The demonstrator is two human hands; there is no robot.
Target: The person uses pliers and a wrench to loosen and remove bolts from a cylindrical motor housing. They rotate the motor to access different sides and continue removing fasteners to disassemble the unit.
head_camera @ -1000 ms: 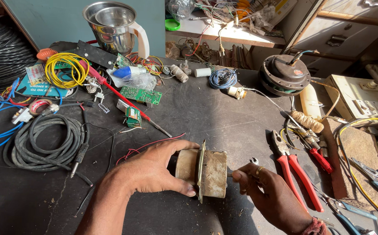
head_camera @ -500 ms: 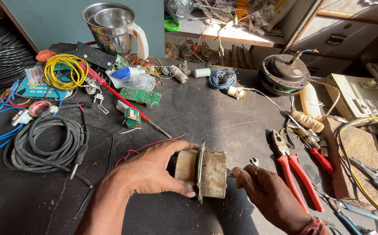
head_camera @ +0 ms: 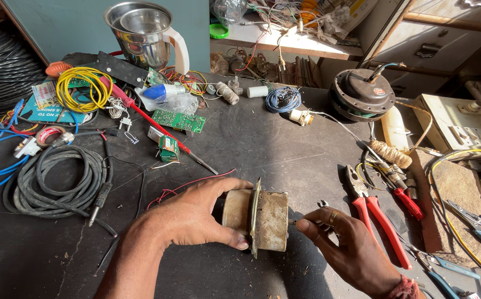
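My left hand (head_camera: pixel 193 218) grips a dusty tan transformer (head_camera: pixel 262 221) with a thin metal plate across its middle, holding it on the dark workbench (head_camera: pixel 262 144). Thin red wires (head_camera: pixel 188 185) trail out from under that hand. My right hand (head_camera: pixel 345 243) pinches a small metal spanner (head_camera: pixel 322 205) against the transformer's right face, where a small bolt sticks out.
Red-handled pliers (head_camera: pixel 376 213) and a red screwdriver lie just right of my hands. A grey cable coil (head_camera: pixel 57 180) lies at the left. A long red-handled screwdriver (head_camera: pixel 157 124), green circuit boards (head_camera: pixel 180 119), a steel jug (head_camera: pixel 143 33) and a round motor (head_camera: pixel 362 94) sit behind.
My right hand has moved left with the spanner, closing onto the right face of the transformer. My left hand and the transformer have stayed in place.
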